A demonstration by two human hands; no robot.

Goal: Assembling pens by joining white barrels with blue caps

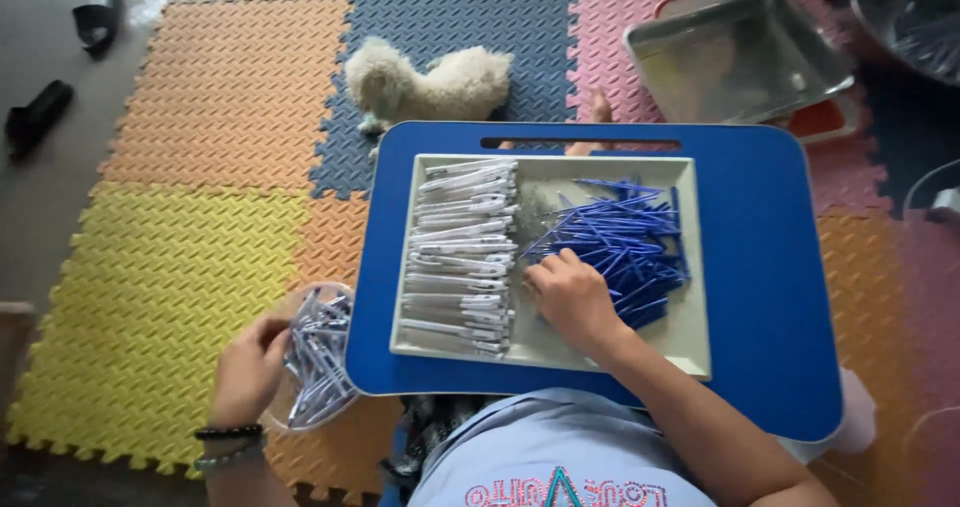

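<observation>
Where fingers (548, 272) rest, thin blue refills (625, 242)

One view only, from a camera on the person's head. It looks steeply down, almost straight onto the blue surface (760, 267) in the middle of the frame, with the foam mat (200, 217) around it. It sits close: the person's shirt fills the bottom edge, and both arms enter from there. The left hand (245, 367) shows at lower left, the right hand (570, 302) near centre. The far mat edge reaches the upper left corner.
</observation>
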